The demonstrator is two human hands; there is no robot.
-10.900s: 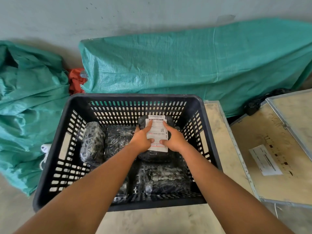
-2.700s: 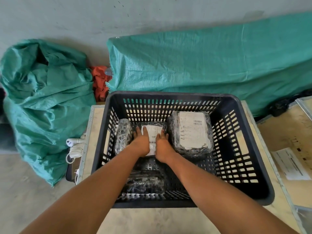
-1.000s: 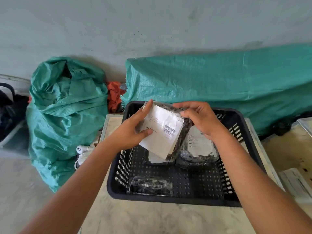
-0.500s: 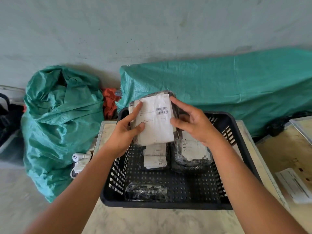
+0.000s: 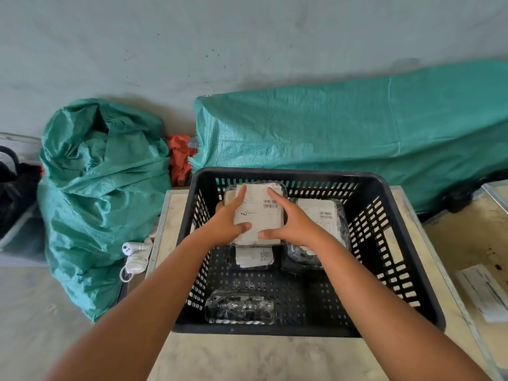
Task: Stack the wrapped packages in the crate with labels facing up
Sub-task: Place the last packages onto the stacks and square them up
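Note:
A black slotted crate (image 5: 398, 270) stands on a pale board. My left hand (image 5: 226, 220) and my right hand (image 5: 292, 222) grip a wrapped package (image 5: 259, 213) from both sides, white label up, at the crate's far left. It rests over a smaller labelled package (image 5: 254, 258) whose near end sticks out below. To the right lies another package (image 5: 320, 215) with its label up. One package (image 5: 239, 306) with no label showing lies near the front wall.
A green sack (image 5: 101, 188) slumps to the left and a long green tarp (image 5: 343, 133) runs behind the crate, with an orange cloth (image 5: 178, 158) between them. A white plug and cord (image 5: 136, 257) lie at the board's left edge. A wooden case (image 5: 483, 265) with a paper sits right.
Both hands have brought the labelled package down from above the crate's rim into its far left, laying it flat over the smaller labelled package.

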